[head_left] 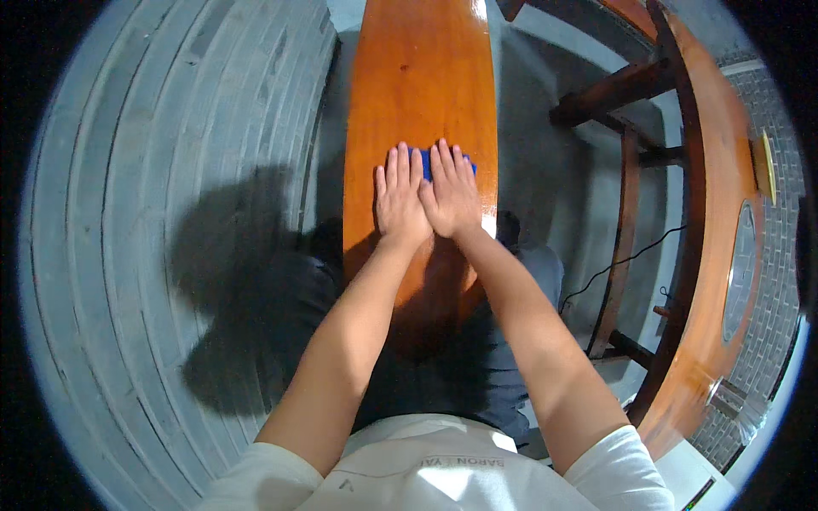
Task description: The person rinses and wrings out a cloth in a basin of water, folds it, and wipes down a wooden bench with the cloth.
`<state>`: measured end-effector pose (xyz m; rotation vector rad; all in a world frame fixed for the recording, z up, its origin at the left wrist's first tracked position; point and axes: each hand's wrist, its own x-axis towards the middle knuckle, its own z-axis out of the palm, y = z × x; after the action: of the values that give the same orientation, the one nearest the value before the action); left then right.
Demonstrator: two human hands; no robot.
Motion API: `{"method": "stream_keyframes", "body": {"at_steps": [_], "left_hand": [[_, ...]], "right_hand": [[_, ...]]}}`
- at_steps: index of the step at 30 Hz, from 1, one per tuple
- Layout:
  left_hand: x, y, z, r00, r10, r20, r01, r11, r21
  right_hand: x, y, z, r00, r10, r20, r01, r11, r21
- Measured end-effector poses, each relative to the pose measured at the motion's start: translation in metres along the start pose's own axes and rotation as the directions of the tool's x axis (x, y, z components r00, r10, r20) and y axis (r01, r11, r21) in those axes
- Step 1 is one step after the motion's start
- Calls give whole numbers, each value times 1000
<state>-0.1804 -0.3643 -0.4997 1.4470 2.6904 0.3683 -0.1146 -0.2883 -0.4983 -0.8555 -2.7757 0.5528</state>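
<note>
A long, glossy orange-brown wooden bench (422,94) runs away from me between my legs. Both of my hands lie flat on it, side by side, with thumbs meeting in the middle. Under the fingers is a blue cloth (427,167), showing only between the hands and by the right fingertips; the rest is covered. My left hand (400,200) has its fingers stretched forward and slightly apart. Pressed palm-down at the cloth's right part, my right hand (454,196) also keeps its fingers straight.
Grey planking (136,221) fills the left side. To the right stands a wooden table (703,238) on thick dark legs, with a round inset panel (740,272) and a yellow-edged item (769,166). A black cable (609,267) hangs beneath it. A white box (694,477) sits at lower right.
</note>
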Motion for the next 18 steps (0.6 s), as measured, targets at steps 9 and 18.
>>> {"method": "stream_keyframes", "body": {"at_steps": [9,18], "left_hand": [[-65,-41,-19,996,-87,5,87,996,-9],[-41,-100,-8,987,-158,38,160,986,-51]], "right_hand": [[-46,-67,21,999,0,47,-2,998,61],[3,-97,63,990,27,136,-33,999,42]]}}
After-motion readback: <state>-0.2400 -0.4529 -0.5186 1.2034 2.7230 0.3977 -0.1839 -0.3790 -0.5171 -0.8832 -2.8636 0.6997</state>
